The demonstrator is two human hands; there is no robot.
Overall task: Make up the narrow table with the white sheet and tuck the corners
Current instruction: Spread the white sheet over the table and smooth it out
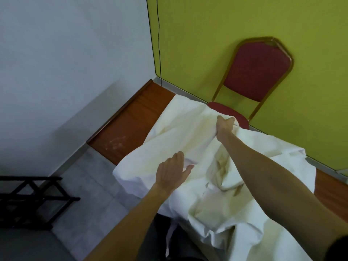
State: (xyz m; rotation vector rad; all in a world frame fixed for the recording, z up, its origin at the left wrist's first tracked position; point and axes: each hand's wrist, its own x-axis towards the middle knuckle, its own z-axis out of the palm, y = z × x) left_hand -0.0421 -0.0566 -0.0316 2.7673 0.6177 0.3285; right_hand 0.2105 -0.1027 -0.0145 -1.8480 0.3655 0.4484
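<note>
A white sheet (180, 129) lies rumpled over most of the narrow brown wooden table (130, 125), hanging off the near side in loose folds. The table's far left end is bare wood. My right hand (224, 127) is stretched out toward the far edge and is closed around a bunch of the sheet, lifting it a little. My left hand (173, 172) rests nearer to me on the sheet, fingers curled into a fold of the cloth. Both forearms reach in from the bottom of the view.
A red padded chair (258, 72) with a gold frame stands against the green wall (226, 25) just behind the table. A white wall (66, 63) runs along the left. A black folding rack (28, 200) sits on the grey floor at lower left.
</note>
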